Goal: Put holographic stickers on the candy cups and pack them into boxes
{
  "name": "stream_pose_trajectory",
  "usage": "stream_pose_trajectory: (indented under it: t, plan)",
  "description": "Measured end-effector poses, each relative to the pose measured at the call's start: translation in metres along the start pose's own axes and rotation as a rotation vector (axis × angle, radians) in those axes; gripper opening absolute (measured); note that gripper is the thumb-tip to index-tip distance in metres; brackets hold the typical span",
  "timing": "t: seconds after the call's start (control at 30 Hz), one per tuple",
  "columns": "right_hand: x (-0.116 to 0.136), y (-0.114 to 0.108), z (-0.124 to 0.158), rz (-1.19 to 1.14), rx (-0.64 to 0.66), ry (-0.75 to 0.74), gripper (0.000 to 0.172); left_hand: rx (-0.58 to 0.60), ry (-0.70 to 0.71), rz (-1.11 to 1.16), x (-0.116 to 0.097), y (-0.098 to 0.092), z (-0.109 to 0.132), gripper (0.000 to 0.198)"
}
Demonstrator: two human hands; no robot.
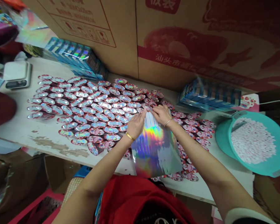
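Observation:
A shiny rainbow-silver sheet (156, 152) lies over part of a dense spread of small packs with oval, foil-like tops (104, 105). My left hand (137, 125) is at the sheet's upper left corner, its thumb and fingers drawn together. Across from it, my right hand (162, 115) bends its fingers at the upper right corner. Both sets of fingertips meet close to one pack at the sheet's top edge. What is pinched between them is too small to make out. Packs near the right hand show pink, round pieces on top.
Large cardboard boxes (121, 34) wall off the table's back. Wrapped blue boxes stand at back left (76, 57) and back right (209, 93). A turquoise basin (220, 135) of small white pieces (254, 140) sits at right. A small scale (17, 73) and a dark red bowl (4, 109) are at left.

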State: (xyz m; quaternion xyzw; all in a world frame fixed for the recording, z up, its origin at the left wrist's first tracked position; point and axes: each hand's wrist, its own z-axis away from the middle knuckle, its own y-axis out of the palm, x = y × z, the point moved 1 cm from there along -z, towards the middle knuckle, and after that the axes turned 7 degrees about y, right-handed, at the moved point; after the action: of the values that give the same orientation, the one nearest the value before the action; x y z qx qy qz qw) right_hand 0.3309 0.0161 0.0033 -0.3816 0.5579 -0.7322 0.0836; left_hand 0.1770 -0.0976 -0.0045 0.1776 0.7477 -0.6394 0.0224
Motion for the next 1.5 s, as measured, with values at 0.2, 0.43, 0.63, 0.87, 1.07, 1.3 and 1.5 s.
stream_pose_trajectory:
  t: [0.2, 0.43, 0.63, 0.87, 1.07, 1.3, 1.5]
  plan:
    - [-0.001, 0.004, 0.0, 0.015, -0.008, -0.007, 0.033, -0.014, 0.014, 0.06, -0.009, 0.006, 0.015, 0.062]
    - [-0.006, 0.009, 0.005, 0.082, -0.042, 0.03, 0.037, -0.301, -0.149, 0.472, -0.024, -0.039, 0.036, 0.064]
    - [0.064, 0.017, 0.045, -0.366, -0.221, 0.131, 0.055, -0.589, -0.595, 0.879, -0.009, -0.097, 0.09, 0.074]
    - [0.199, 0.062, 0.089, -1.041, 0.168, 0.279, 0.038, -0.634, -0.899, 0.987, 0.016, -0.124, 0.169, 0.076]
    - [0.243, 0.087, 0.071, -1.0, 0.173, 0.278, 0.032, -0.659, -0.915, 0.888, 0.055, -0.125, 0.206, 0.075]
    - [0.265, 0.11, 0.024, -0.53, 0.013, 0.288, 0.021, -0.482, -0.737, 0.448, 0.12, -0.122, 0.193, 0.076]
    - [0.269, 0.125, 0.01, -0.321, -0.025, 0.29, 0.02, -0.252, -0.667, 0.203, 0.142, -0.106, 0.184, 0.071]
